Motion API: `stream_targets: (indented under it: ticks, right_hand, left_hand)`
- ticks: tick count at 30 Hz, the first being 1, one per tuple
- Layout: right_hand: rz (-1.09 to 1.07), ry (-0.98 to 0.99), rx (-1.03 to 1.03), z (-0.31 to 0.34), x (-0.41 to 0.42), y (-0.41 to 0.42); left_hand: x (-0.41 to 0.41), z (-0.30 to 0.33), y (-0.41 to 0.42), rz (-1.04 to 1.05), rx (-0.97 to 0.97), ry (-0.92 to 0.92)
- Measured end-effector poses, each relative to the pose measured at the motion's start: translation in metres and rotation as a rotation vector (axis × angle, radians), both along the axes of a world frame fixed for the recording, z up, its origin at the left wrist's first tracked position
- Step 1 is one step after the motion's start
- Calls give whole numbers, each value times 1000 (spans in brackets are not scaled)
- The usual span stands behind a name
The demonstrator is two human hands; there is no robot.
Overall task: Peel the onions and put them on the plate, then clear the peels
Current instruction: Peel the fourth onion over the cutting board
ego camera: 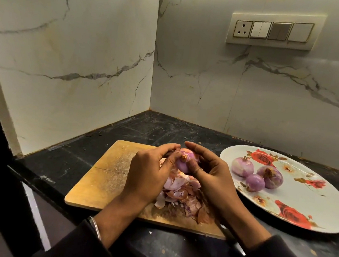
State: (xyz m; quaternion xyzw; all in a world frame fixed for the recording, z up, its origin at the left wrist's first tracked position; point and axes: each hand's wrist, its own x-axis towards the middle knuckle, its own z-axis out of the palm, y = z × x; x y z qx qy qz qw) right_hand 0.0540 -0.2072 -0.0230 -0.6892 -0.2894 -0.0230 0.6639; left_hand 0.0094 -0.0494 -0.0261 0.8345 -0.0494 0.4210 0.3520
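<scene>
Both forearms extend forward, converging. Left hand (150, 167) raised, fingers curled in a grip, fingertips pinching inward. Right hand (209, 173) opposite, fingers arched over, thumb pressed inward. Dark sleeves cover both forearms.

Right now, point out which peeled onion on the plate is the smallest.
The front onion on the floral plate, nearest the right hand. The two onions behind it are clearly larger.

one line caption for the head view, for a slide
Both hands, left hand and right hand, hold an onion over peels on a cutting board; three peeled onions on the plate.
</scene>
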Motion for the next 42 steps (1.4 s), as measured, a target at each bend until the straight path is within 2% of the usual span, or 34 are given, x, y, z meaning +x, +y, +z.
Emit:
stream_targets:
  ticks: [2, 6, 12, 16, 19, 28, 37, 42]
  right_hand:
    - [1, -16, -22, 0, 0, 0]
    - [8, -29, -50, -1, -3, 1]
    - [41, 17, -52, -1, -6, 3]
    - [59, 68, 61, 0, -6, 3]
    - [48, 106, 123, 0, -5, 2]
    - [-4, 85, 95, -1, -1, 0]
    - [-38, 24, 8, -3, -6, 3]
    - [-36, 8, 3, -2, -5, 4]
  left_hand:
    - [-1, 1, 1, -29, -29, 14]
    - [-2, 5, 6, -57, -211, 39]
    - [-2, 5, 8, -46, -283, 25]
    - [2, 3, 9, -124, -393, 56]
    - [2, 3, 6, -192, -331, 76]
    - [3, 2, 5, -249, -294, 169]
    - [-1, 1, 2, -150, -104, 108]
    - [-2, 3, 4, -153, -189, 120]
